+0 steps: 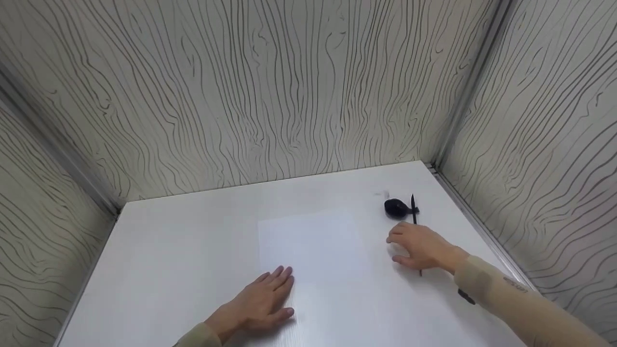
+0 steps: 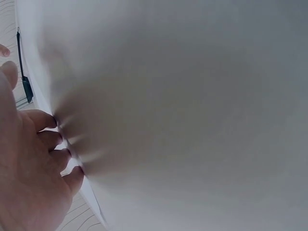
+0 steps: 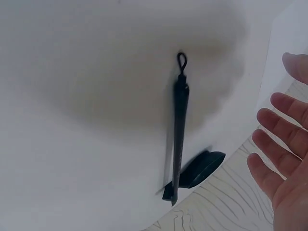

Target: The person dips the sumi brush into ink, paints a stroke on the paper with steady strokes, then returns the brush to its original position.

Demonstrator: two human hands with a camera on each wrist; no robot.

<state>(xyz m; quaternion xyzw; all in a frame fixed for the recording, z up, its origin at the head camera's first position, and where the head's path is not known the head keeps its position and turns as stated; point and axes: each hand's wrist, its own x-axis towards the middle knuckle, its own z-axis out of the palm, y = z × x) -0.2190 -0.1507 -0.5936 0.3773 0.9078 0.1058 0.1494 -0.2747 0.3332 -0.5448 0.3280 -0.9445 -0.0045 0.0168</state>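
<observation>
A white sheet of paper (image 1: 311, 246) lies flat on the white table. My left hand (image 1: 260, 301) rests palm down at its lower left corner, fingers straight and the thumb spread. To the right of the sheet, a slim black calligraphy brush (image 1: 413, 209) with a hanging loop (image 3: 182, 61) at one end leans its pointed end over a black spoon-like dish (image 1: 395, 208). Over the brush's middle hovers my right hand (image 1: 417, 246), fingers loosely bent and holding nothing; it covers part of the brush in the head view.
Wood-grain patterned panels (image 1: 270, 96) close off the back and both sides of the table (image 1: 173, 250). Metal corner posts (image 1: 470, 91) join them. Beyond the dish is a small pale mark (image 1: 385, 194) on the tabletop.
</observation>
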